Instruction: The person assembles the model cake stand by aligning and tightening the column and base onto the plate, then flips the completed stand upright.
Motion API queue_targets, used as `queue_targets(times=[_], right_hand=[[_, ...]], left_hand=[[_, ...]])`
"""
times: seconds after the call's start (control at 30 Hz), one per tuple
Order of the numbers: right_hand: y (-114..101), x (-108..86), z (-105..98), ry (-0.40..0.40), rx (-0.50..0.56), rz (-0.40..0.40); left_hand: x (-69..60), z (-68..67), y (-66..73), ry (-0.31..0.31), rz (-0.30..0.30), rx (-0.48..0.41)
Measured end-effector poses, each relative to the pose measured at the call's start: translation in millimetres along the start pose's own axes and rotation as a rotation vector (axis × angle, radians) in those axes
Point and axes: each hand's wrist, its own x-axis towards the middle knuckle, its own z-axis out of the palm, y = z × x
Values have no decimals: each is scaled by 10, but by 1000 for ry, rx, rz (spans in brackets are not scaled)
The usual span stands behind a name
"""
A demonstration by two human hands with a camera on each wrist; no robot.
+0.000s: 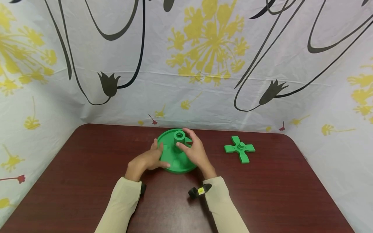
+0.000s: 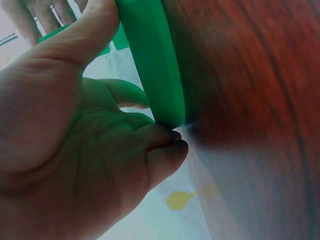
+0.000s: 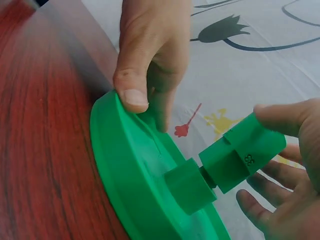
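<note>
A round green base (image 1: 177, 165) with a raised rim lies on the table. My left hand (image 1: 147, 159) grips its left side, thumb over the rim; the left wrist view shows the fingers (image 2: 167, 157) at the base's edge (image 2: 157, 60). Above the base's middle stands a green cylindrical piece (image 1: 179, 138) with a hole in its top. In the right wrist view this piece (image 3: 240, 155) meets a short green post (image 3: 190, 186), a narrow dark neck between them. My right hand (image 1: 197, 151) holds the piece between thumb and fingers; some fingertips hang free beside it.
A green four-armed cross piece (image 1: 241, 147) with a central knob lies on the dark wooden table (image 1: 271, 191), to the right of the base. White patterned cloth (image 1: 163, 90) hangs behind the table and along both its sides.
</note>
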Motion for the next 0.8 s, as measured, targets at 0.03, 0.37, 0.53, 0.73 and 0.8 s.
queue_targets(times=[0.03,0.37,0.53,0.73,0.8], right_hand=[[0,3,-2,-6,11,-3],[13,3,18,79,-39,-23],[-3,4,48,126,-48,9],[0,-1,76,125,-74,18],[1,-8,70,113,-66,12]], left_hand=[[-2,0,0,-1,0,-1],[14,-2,-17,1,3,7],[21,-11,-13,4,10,6],[20,-6,-18,5,8,2],[18,2,-22,6,8,-2]])
